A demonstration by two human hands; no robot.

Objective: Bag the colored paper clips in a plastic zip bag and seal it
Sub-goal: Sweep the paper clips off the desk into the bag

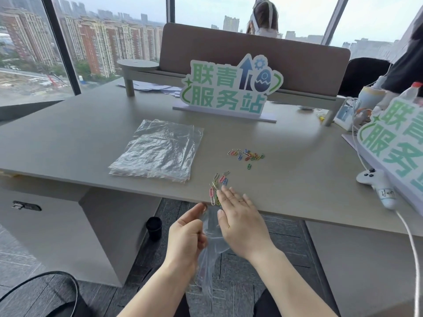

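My left hand (187, 234) pinches the top of a clear plastic zip bag (209, 259) that hangs just below the table's front edge (137, 191). My right hand (238, 216) is flat with fingers apart at that edge, touching a small bunch of colored paper clips (216, 187). A second group of colored clips (247, 154) lies farther back on the table, with one green clip (249, 166) lying alone in between.
A stack of clear zip bags (158, 149) lies left of the clips. A green-lettered sign (229, 88) stands behind; another sign (393, 145) and a white controller (373, 179) sit at the right. A person sits beyond the divider (251, 53). A black cup (154, 227) is on the floor.
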